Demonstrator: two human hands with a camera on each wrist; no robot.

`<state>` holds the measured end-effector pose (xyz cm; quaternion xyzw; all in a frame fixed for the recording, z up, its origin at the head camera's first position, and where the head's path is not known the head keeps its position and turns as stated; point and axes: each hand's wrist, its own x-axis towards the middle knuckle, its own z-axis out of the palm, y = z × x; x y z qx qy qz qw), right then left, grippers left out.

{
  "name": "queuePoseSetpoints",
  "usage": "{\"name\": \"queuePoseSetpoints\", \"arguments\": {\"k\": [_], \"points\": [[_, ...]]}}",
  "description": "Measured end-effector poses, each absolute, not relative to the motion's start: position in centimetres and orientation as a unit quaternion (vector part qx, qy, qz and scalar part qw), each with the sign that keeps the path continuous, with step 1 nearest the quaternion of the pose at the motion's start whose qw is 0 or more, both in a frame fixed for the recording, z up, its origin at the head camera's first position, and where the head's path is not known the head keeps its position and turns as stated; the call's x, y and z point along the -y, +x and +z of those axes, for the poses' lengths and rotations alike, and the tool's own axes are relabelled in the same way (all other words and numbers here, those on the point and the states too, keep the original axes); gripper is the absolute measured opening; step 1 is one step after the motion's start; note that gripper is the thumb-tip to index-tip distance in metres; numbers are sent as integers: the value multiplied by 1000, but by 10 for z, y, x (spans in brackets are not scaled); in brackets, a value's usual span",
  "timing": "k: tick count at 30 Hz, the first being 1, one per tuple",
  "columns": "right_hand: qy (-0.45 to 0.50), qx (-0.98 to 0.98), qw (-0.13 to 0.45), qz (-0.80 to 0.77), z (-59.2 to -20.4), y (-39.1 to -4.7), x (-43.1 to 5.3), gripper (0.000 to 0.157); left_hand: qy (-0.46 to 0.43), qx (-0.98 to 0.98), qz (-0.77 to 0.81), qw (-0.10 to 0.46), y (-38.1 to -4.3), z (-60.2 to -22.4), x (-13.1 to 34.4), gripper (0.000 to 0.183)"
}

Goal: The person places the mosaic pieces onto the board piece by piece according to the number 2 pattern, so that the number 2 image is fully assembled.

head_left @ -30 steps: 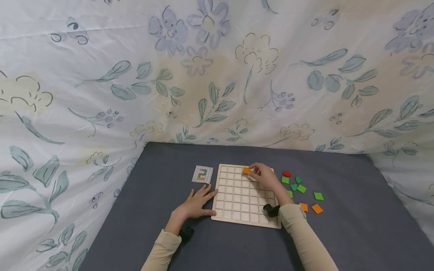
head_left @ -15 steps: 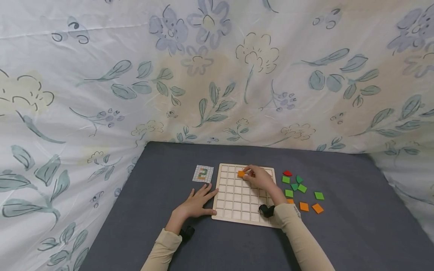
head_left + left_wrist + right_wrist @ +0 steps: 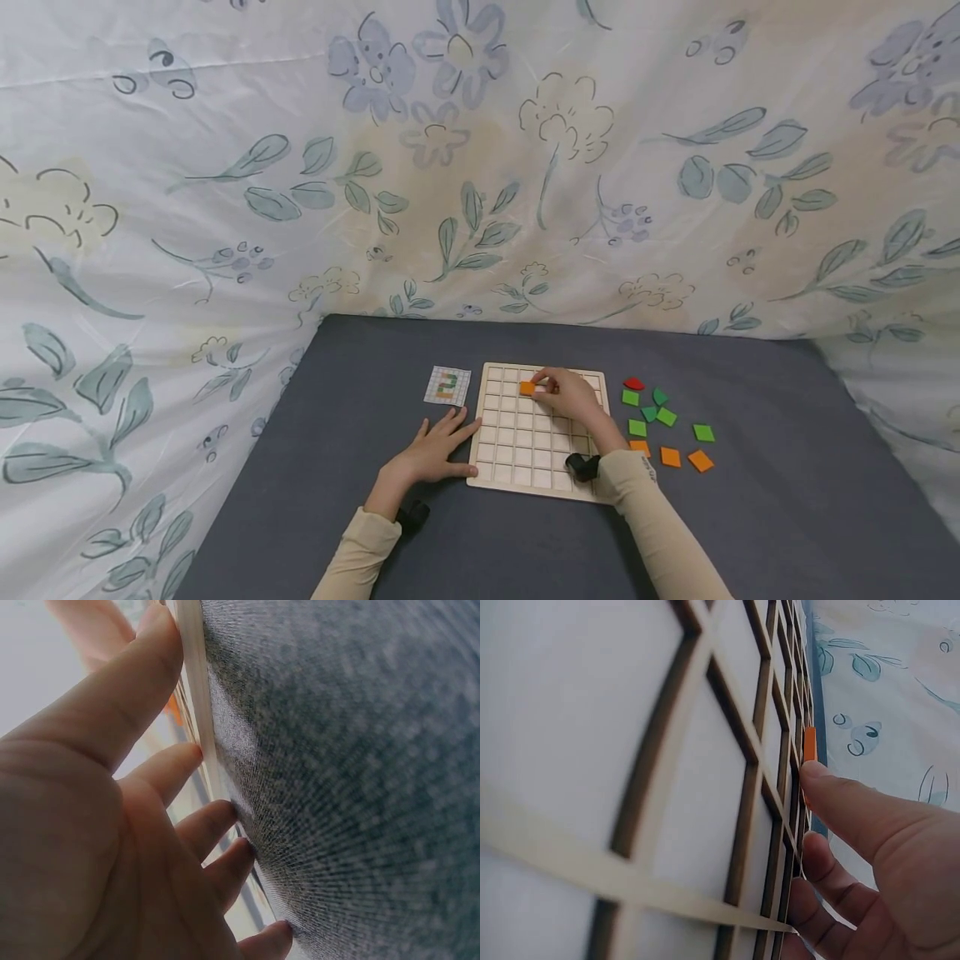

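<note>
An orange square tile [image 3: 527, 388] is pinched by my right hand [image 3: 567, 394] over the upper part of a pale wooden grid board [image 3: 525, 489]. In the right wrist view the tile [image 3: 810, 744] shows edge-on beside the thumb, close to the grid's ridges; whether it touches the board I cannot tell. My left hand [image 3: 430, 451] lies with fingers spread at the board's left edge. From the left wrist, the thumb and index fingertip of that hand [image 3: 112, 787] touch the board's side, and the other fingertips reach the dark cloth.
A small pattern card [image 3: 447, 385] lies left of the board. Right of it are loose pieces: green tiles [image 3: 703, 432], orange tiles [image 3: 671, 457], dark green pieces [image 3: 660, 396] and a red piece [image 3: 633, 383]. A floral curtain [image 3: 480, 208] hangs behind the dark table [image 3: 360, 358].
The right hand has moved the orange tile left and slightly nearer across the board's upper rows. An orange tile by the right forearm has come into view. The left hand stays put.
</note>
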<state>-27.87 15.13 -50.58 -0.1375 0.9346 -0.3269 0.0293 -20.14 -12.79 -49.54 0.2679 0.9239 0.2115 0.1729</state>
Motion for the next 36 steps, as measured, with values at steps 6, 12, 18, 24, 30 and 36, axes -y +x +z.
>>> {"name": "queuePoseSetpoints", "arguments": {"k": [6,12,18,24,30,36], "points": [[-140,-933,34,-331,-509,-280,-151,22,269,-924,208,172,-201,-496,128,79],[-139,-928,40,-343,-510,-278,-153,24,267,-923,213,176,-199,-494,128,78],[-146,-916,48,-371,-512,-277,-159,28,268,-924,211,176,-199,-494,127,78],[-161,-904,61,-392,-515,-281,-161,29,264,-925,209,175,-200,-495,128,78],[-169,-900,65,-397,-516,-283,-161,30,259,-926,207,180,-200,-496,128,79],[-175,-908,64,-376,-513,-280,-163,32,261,-926,209,178,-200,-494,126,78]]}}
